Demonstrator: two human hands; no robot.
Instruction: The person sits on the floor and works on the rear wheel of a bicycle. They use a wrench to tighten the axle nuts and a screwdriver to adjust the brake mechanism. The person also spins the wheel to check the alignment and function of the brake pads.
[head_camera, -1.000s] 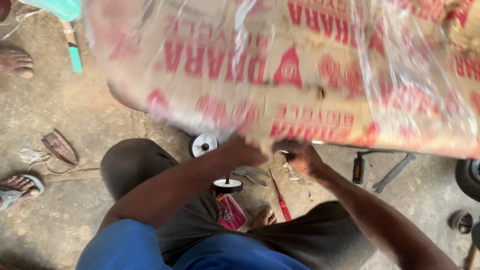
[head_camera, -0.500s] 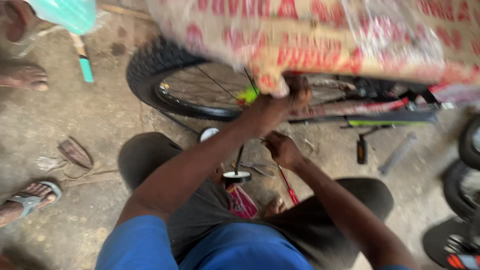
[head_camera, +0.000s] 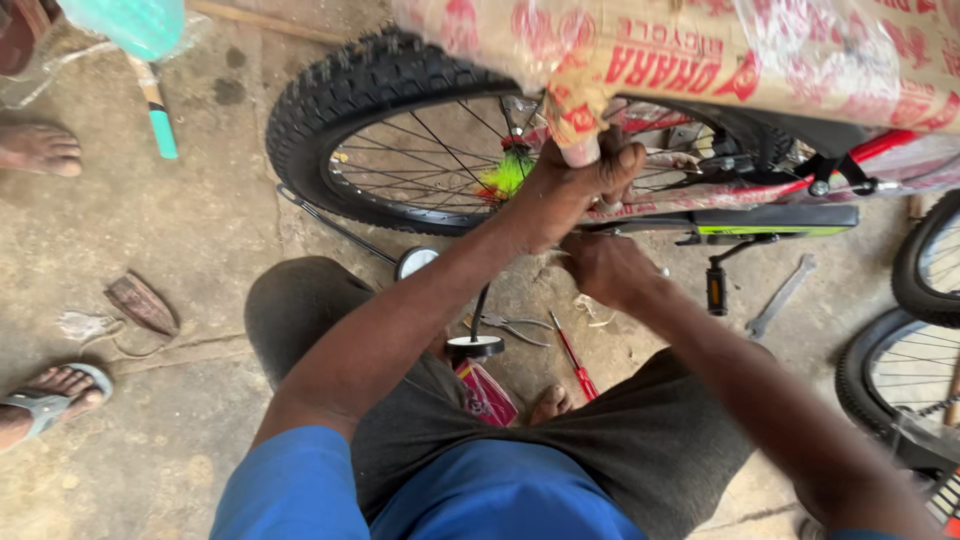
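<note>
A small bicycle lies across the concrete floor, its knobbly black tyre (head_camera: 330, 90) and spoked wheel in front of me. Brown printed cardboard packing under clear plastic (head_camera: 720, 50) covers the frame at the top. My left hand (head_camera: 575, 185) is clenched on a strip of that cardboard wrapping, pulling at it near the wheel. My right hand (head_camera: 605, 265) sits just below, closed against the wrapped frame tube; what it grips is hidden. A black pedal and crank (head_camera: 718, 280) hang under the frame.
Pliers (head_camera: 510, 325), a red screwdriver (head_camera: 575, 360) and a spanner (head_camera: 780, 295) lie on the floor by my knees. Small stabiliser wheels (head_camera: 415, 262) rest nearby. Other people's feet in sandals (head_camera: 45, 405) stand at the left. More bicycle wheels (head_camera: 900, 380) are at the right.
The cardboard packing has been lifted up and away, uncovering the wheel and frame. My left hand rose from near the floor to the wrapping; my right hand followed.
</note>
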